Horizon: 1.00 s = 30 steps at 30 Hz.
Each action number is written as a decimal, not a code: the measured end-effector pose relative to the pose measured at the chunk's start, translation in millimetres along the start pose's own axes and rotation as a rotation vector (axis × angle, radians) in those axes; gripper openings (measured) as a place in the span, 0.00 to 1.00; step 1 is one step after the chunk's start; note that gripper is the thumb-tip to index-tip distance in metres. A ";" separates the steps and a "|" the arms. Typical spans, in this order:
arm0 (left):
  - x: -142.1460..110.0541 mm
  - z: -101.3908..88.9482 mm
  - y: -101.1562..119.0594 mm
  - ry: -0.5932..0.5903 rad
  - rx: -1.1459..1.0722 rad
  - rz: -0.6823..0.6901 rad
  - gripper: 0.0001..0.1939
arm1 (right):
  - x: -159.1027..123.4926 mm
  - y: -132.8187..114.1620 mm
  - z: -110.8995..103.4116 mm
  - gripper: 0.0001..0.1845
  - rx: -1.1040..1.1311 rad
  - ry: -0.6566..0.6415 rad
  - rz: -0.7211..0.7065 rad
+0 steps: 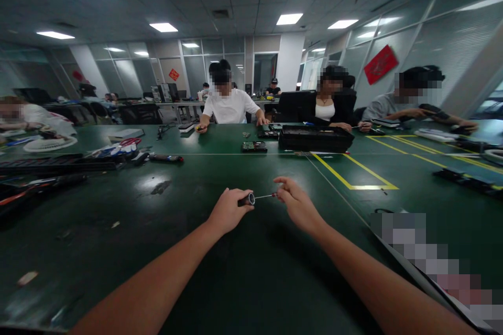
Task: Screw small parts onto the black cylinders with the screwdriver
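My left hand (228, 210) is wrapped around a short black cylinder (244, 200) with a silver-ringed round end that faces right; it looks like a flashlight, but its kind is not certain. Across from it, my right hand (296, 204) pinches the small reddish handle of a thin screwdriver (264, 197), with the index finger raised. The screwdriver's metal shaft points left at the cylinder's ringed end. Whether its tip touches the cylinder or sits inside it, I cannot tell. Both hands are above the green table (243, 272).
A black bin (315, 138) stands beyond my hands, with a circuit-board device (254, 146) left of it. Another black cylinder (167, 158) lies near scissors (129, 142). Yellow tape (373, 187) marks the right side. Co-workers sit across the table, including a person in a white shirt (229, 106).
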<state>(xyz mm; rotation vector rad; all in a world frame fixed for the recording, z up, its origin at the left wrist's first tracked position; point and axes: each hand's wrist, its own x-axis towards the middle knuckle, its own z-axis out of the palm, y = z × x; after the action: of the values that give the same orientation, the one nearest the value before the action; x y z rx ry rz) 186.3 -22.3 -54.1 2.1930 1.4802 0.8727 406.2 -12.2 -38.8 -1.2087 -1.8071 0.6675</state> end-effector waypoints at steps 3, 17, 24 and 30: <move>1.0 0.5 -3.3 0.018 0.000 -0.018 0.20 | 0.5 1.6 1.3 0.17 -0.044 -0.007 0.034; 1.7 -7.8 1.9 0.064 0.057 -0.003 0.20 | 5.4 4.3 11.3 0.14 0.588 0.151 0.282; 3.1 -6.3 -5.0 -0.021 0.071 -0.071 0.19 | 8.1 17.1 15.8 0.15 0.546 0.192 0.289; 1.7 -6.0 0.3 -0.021 0.048 -0.042 0.20 | 6.5 11.7 16.9 0.17 0.414 0.154 0.178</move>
<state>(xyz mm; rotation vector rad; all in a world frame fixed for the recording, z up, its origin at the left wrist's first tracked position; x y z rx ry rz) 182.9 -21.2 -48.9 2.1899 1.5470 0.8065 395.9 -1.2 -54.3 -1.1085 -1.3592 0.9680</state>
